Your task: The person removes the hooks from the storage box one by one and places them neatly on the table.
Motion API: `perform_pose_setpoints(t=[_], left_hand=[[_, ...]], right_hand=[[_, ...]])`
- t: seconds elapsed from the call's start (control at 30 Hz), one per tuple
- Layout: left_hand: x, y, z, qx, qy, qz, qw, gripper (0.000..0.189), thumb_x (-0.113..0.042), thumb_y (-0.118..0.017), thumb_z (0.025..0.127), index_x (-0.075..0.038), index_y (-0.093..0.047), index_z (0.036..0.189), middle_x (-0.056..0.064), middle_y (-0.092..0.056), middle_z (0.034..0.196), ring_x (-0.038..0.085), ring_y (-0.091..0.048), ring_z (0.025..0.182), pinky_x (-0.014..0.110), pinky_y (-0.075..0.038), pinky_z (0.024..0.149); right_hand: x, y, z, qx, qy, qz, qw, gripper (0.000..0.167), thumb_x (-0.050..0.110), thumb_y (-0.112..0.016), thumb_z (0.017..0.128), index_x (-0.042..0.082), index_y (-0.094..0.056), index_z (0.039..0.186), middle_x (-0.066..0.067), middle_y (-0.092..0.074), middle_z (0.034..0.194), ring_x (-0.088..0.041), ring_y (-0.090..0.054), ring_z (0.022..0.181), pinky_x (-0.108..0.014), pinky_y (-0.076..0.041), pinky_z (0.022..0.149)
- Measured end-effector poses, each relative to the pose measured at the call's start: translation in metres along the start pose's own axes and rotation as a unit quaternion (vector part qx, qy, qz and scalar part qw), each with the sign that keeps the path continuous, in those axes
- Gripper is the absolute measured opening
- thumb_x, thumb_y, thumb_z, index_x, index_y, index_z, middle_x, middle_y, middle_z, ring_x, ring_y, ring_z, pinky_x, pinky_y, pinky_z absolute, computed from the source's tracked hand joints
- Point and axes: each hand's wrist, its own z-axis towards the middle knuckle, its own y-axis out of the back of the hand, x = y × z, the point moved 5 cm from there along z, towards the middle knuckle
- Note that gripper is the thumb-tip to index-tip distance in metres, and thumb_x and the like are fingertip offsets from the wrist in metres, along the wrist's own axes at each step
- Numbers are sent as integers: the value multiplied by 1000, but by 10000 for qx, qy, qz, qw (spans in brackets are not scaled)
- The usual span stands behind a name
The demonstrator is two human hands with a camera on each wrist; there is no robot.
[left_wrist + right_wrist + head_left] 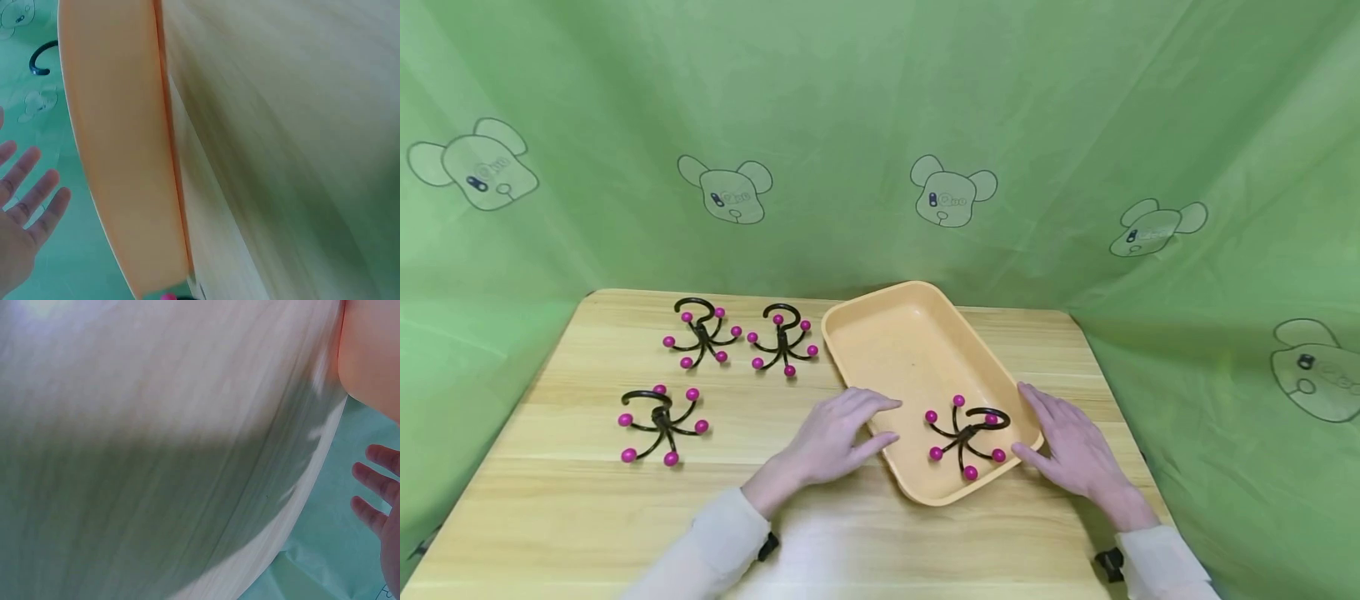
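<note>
An orange rectangular tray [917, 367] lies at an angle on the wooden table. Inside its near end is a black multi-armed hook hanger [967, 433] with pink ball tips. My left hand [835, 437] hovers at the tray's left side, fingers loosely extended and thumb apart; in the left wrist view its fingers [49, 215] are spread, away from the tray wall. On the other side, my right hand [1075, 442] is at the tray's near right corner with fingers straight. Whether its fingertips touch the rim is hard to tell. Neither hand holds anything.
Three similar hook hangers lie on the table's left: one back left [702, 333], one beside the tray [783, 340], one nearer [661, 417]. A green curtain [842, 125] with printed mouse heads surrounds the table [550, 517] at back and sides.
</note>
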Motion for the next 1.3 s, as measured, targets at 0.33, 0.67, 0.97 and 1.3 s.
perform_pose_setpoints(t=[0.33,0.67,0.97,1.3], left_hand=[[-13,-25,25,444,-48,87,9990,49,-48,-60,105,-21,-60,146,-3,-70,139,15,-65,128,35,-57,108],[-26,-38,52,607,-125,219,9978,50,-50,-57,106,-22,-59,147,-4,-70,138,14,-65,126,30,-57,105],[-36,-47,73,782,-143,614,9949,50,-56,-53,107,-25,-59,146,-8,-69,134,11,-66,121,26,-59,97],[-42,-60,86,928,-101,821,9922,50,-56,-50,108,-26,-60,146,-8,-69,136,10,-66,117,25,-59,92]], right_hand=[[-1,-1,0,-3,1,0,10000,102,54,-72,92,13,-19,169,-24,-43,164,-47,-50,143,-67,-38,120],[-1,-1,1,-4,0,-13,10000,102,55,-71,92,13,-19,169,-24,-43,164,-47,-50,142,-67,-39,119],[-1,1,2,62,-32,-7,10000,102,52,-73,92,13,-19,169,-24,-42,165,-48,-50,143,-67,-38,120],[0,1,1,80,-39,-14,10000,101,55,-71,93,13,-20,169,-24,-43,164,-48,-50,142,-68,-39,119]])
